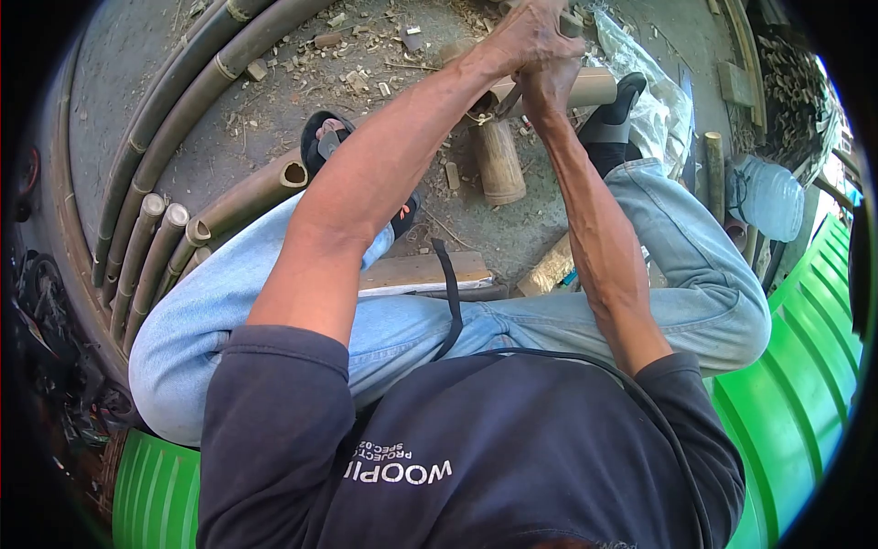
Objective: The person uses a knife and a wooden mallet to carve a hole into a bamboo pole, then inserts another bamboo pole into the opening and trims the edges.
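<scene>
Hands stacked over bamboo section (585, 89) lying on ground between feet: left hand (529, 37) on top, right hand (547, 84) below, fingers clenched on tool, type unclear. Short bamboo piece (498, 161) lies nearby.

Bare dirt floor (274, 119), pretty dusty, with wood chips and scraps (361, 73) scattered up around 12 o'clock. Long bamboo poles (174, 91) lie curved along the 10 o'clock side, and a bunch of cut ends (160, 220) sits at 9. A short bamboo section (498, 160) lies near center-top — a flat wood plank (421, 270) just below it. Clear plastic sheet (640, 82) at 1 o'clock.
</scene>
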Demonstrator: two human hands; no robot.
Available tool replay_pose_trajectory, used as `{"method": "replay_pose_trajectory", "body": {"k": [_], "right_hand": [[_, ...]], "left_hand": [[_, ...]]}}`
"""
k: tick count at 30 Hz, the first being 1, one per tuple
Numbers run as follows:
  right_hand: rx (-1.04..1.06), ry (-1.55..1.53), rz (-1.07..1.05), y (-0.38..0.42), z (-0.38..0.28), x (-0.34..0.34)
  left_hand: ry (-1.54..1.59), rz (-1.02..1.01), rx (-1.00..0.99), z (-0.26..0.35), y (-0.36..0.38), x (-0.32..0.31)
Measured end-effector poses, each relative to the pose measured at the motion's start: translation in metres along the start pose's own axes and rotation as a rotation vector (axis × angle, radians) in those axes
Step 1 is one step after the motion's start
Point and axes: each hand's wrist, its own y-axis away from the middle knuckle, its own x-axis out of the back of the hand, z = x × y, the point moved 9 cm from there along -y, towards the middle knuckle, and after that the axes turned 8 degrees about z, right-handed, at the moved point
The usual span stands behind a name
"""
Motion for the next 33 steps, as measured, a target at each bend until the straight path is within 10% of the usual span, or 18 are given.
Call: {"method": "replay_pose_trajectory", "body": {"k": [10, 23, 30, 33], "right_hand": [[-0.186, -0.226, 0.213, 0.035, 0.015, 0.042], [-0.572, -0.357, -0.113, -0.022, 0.027, -0.065], [-0.584, -0.169, -0.616, 0.009, 0.011, -0.128], [-0.236, 0.123, -1.235, 0.069, -0.008, -0.167]], "left_hand": [[-0.06, -0.462, 0.097, 0.0, 0.02, -0.064], [-0.186, -0.299, 0.476, -0.071, -0.03, 0.006], [-0.308, 0.402, 0.692, -0.056, 0.036, 0.132], [-0.104, 1.02, 0.662, -0.055, 0.134, 0.174]]}}
